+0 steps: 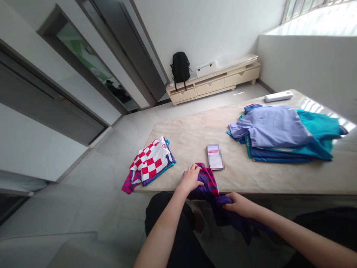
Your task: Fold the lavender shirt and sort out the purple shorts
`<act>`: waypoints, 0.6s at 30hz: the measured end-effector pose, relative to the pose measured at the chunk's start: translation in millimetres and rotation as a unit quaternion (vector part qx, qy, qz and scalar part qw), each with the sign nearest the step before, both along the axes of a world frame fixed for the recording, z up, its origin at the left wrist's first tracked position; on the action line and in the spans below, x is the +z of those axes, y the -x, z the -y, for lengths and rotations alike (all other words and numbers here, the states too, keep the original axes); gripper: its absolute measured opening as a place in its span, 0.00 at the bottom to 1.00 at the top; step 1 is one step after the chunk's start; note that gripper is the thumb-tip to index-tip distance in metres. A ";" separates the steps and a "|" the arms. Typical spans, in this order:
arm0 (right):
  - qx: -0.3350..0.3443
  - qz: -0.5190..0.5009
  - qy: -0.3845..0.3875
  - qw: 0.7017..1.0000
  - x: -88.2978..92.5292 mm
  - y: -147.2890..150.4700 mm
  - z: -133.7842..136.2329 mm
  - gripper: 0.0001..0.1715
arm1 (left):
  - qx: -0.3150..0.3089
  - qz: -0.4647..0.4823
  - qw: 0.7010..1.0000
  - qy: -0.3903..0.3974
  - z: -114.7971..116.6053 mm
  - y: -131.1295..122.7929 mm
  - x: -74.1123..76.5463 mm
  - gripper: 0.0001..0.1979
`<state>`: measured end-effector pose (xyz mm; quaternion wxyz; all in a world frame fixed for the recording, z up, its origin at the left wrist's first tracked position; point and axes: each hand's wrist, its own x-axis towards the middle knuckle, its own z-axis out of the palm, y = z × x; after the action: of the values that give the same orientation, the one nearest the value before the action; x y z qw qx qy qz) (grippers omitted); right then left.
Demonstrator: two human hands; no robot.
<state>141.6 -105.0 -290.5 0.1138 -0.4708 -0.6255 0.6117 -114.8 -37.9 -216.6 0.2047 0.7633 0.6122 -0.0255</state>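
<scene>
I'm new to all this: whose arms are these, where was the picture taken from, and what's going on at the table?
There is no robot here: these are a person's own bare hands, seen by a camera worn on their head. The left hand rests on a purple garment; the right hand holds its part hanging over the edge. On the table lie a checkered shirt at left, a lilac shirt on other clothes at right, and a pixelated object between.
</scene>
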 end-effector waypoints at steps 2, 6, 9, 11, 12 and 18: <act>0.006 0.015 -0.019 1.000 -1.9 -0.6 -0.4 0.19 | 0.008 -0.001 1.000 0.009 -1.4 2.0 1.0 0.26; 0.018 0.042 -0.060 0.997 -1.7 -1.7 2.4 0.26 | -0.015 0.041 0.997 0.060 0.5 3.2 5.3 0.09; 0.035 0.043 -0.091 0.994 2.6 -2.0 6.2 0.33 | -0.066 0.108 0.986 0.112 8.0 -5.1 9.2 0.05; 0.042 0.043 -0.117 0.991 7.1 -1.8 9.1 0.37 | -0.106 0.156 0.971 0.150 14.7 -14.9 11.0 0.05; 0.043 0.045 -0.132 0.989 9.5 -1.6 10.4 0.38 | -0.124 0.177 0.962 0.169 17.8 -20.2 11.6 0.05; 0.033 0.041 -0.194 0.980 21.9 -0.6 10.2 0.34 | -0.167 0.270 0.927 0.199 24.7 -39.9 14.0 0.05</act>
<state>142.3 -115.2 -268.6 0.1571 -0.4436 -0.7513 0.4627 -74.9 -62.6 -202.6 0.5031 0.7759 0.3797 0.0264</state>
